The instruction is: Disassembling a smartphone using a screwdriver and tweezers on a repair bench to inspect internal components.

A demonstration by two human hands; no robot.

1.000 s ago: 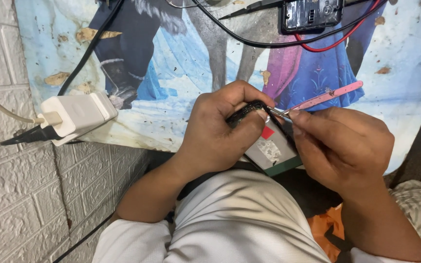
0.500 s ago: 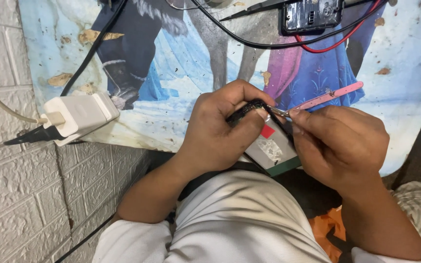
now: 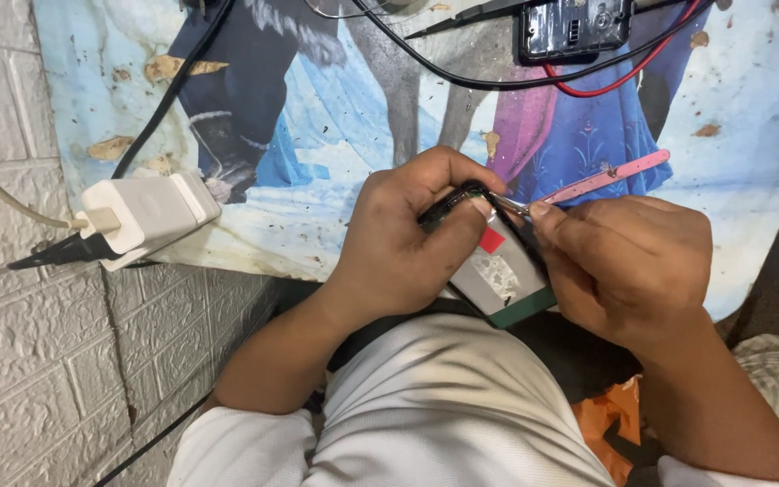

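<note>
Spread across the top of the head view is a worn cartoon mat [image 3: 335, 135], blue and peeling, with grey brick-pattern flooring [image 3: 29, 361] beside it on the left. At the mat's near edge a small phone [image 3: 498, 261] is gripped by the left hand [image 3: 398, 243], fingers curled tightly around its upper end, thumb pressed against the side. Its back is seen to be open, a silver battery with a red patch and green edge exposed. Pink tweezers [image 3: 601, 179] are pinched between the right hand [image 3: 628, 261] thumb and forefinger, the metal tip set against the phone's top corner, just beside the left fingertips. On the mat's left edge a white charger [image 3: 151, 215] is lying, cable attached. At the mat's far edge a black device [image 3: 574, 27] is seen, with black and red wires [image 3: 624, 77] trailing from it.
</note>
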